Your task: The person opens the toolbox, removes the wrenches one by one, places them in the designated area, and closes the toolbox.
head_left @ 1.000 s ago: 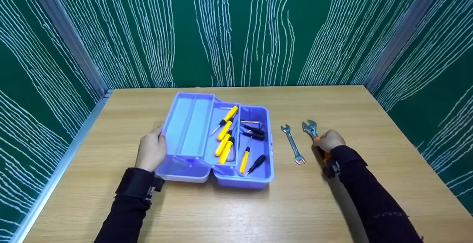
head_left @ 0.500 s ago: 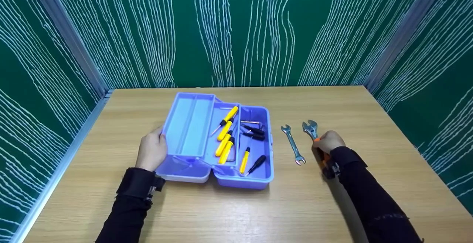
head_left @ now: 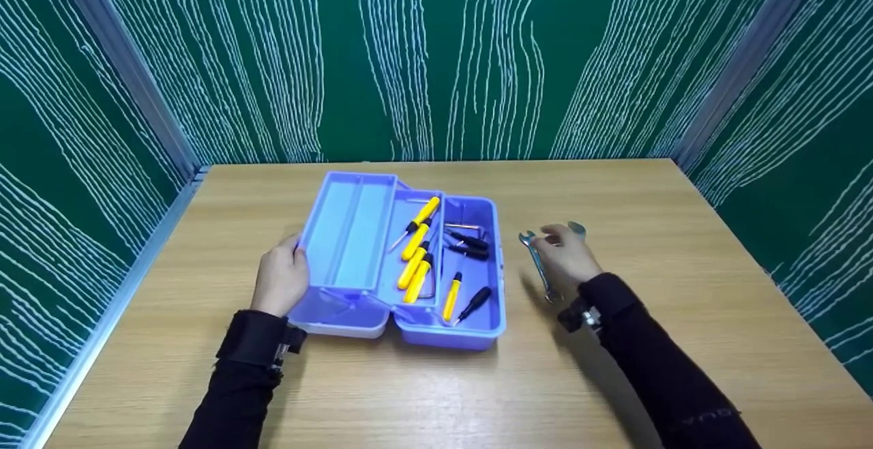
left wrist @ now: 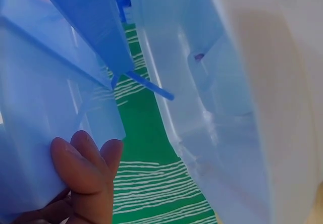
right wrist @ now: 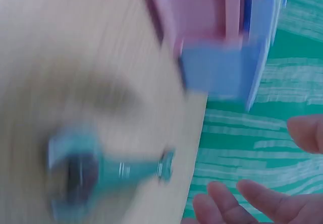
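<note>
A purple-blue toolbox (head_left: 402, 316) stands opened out, its trays spread. My left hand (head_left: 281, 277) grips the edge of its left tray (head_left: 339, 230); in the left wrist view the fingers (left wrist: 83, 163) curl over that edge. To the right of the box, my right hand (head_left: 566, 252) hovers over a silver open-end wrench (head_left: 537, 265), partly covering it. Thumb and fingers are spread apart with nothing between them in the right wrist view, where the wrench (right wrist: 128, 169) lies blurred on the table. The adjustable wrench's head (head_left: 577, 228) peeks out behind the hand, its handle hidden.
Yellow-handled screwdrivers (head_left: 417, 276) lie in the middle tray. In the right compartment are black-handled screwdrivers (head_left: 474, 302), a yellow one (head_left: 451, 299) and a hex key (head_left: 462, 225). Green patterned panels (head_left: 477, 60) close off the back and sides of the wooden table (head_left: 436, 401).
My right hand has let go of the adjustable wrench's orange handle and moved left over the open-end wrench. The left hand and the toolbox have stayed in place.
</note>
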Motion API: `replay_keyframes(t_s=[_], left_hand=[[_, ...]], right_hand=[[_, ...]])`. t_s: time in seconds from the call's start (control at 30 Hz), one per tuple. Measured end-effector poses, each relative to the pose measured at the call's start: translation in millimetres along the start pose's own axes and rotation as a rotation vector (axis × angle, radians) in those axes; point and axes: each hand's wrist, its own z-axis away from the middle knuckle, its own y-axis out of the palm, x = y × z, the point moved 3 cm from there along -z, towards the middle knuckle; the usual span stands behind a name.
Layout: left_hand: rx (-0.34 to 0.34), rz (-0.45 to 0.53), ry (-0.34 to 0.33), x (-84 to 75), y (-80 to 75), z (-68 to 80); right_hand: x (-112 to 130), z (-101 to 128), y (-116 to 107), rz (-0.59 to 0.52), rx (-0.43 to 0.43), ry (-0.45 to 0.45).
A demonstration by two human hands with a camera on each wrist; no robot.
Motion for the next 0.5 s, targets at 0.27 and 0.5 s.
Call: replay_keyframes(t_s=[0.27,0.5], left_hand=[[-0.022,-0.028,0.015,-0.9,0.4,0.6],[-0.026,-0.026,0.008,-0.9,-0.1,1.4]], right_hand=[[16,6,46,-0.192,0.040,-0.051],[25,10,64,-0.196,0.018,-0.057]])
